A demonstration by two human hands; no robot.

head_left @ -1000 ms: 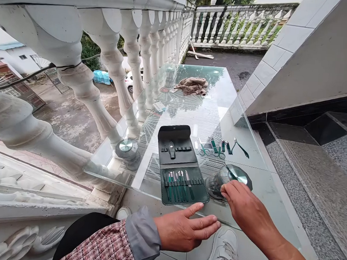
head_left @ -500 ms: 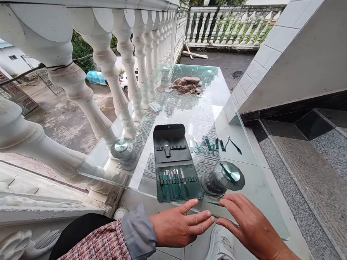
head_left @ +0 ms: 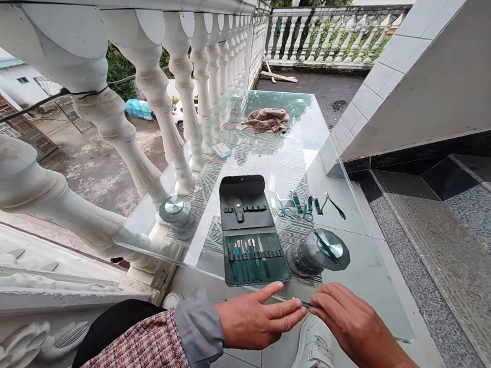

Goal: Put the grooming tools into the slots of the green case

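My right hand (head_left: 351,318) pinches a thin green manicure tool (head_left: 305,304) between thumb and fingers; most of its length is hidden. The tool's tip points left, at the fingertips of my left hand (head_left: 259,317). That left hand is open, its fingers stretched out and the thumb apart, just off the table's near edge. Beyond it lies an unfolded dark green manicure case (head_left: 249,203), with several slim green-handled tools (head_left: 250,258) strapped in its lower half.
Beneath is a glass table (head_left: 359,278) on round metal-capped supports, with green tweezers-like tools (head_left: 327,244) over one. To the right lie scissors (head_left: 284,209), nail clippers (head_left: 296,201) and cuticle nippers (head_left: 335,205). A brown cloth (head_left: 267,120) is farther back; a balustrade (head_left: 147,85) runs left.
My right thumb and fingers have closed on the green tool. It has come down and its tip now meets the left fingertips. The left hand has hardly moved.
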